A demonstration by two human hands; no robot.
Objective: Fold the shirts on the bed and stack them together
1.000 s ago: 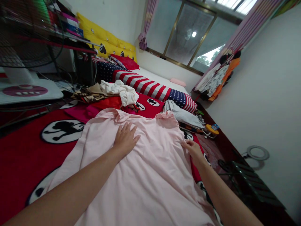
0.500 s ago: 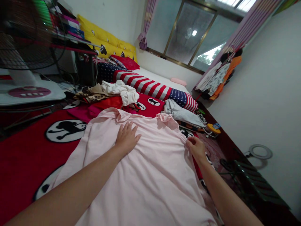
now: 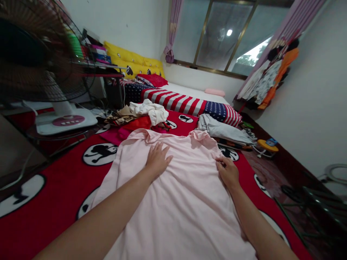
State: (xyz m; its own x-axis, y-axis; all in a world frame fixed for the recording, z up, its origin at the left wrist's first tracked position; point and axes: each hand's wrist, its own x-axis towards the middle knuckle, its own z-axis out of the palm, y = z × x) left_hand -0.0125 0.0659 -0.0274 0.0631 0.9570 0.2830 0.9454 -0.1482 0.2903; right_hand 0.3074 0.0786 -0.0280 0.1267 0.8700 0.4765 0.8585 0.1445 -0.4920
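A pale pink shirt (image 3: 187, 202) lies spread over a red blanket (image 3: 67, 195) with monkey prints, its cloth wrinkled and its far edge bunched in places. My left hand (image 3: 158, 159) rests flat on the upper middle of the shirt, palm down with fingers spread. At the shirt's right edge, my right hand (image 3: 228, 172) has its fingers curled and pinched on the cloth. The shirt's near end runs out of the bottom of the view.
Beyond the shirt sit a heap of clothes with a white cloth (image 3: 150, 110) and a folded grey garment (image 3: 225, 130). An electric fan (image 3: 66, 119) stands at left. A striped bed (image 3: 187, 104) lies behind; a yellow stool (image 3: 268, 145) and dark chair (image 3: 322, 206) are at right.
The camera view has turned left, so the scene sits farther right. My right hand and the shirt's right edge have come inward, nearer my left hand, which stays flat on the shirt.
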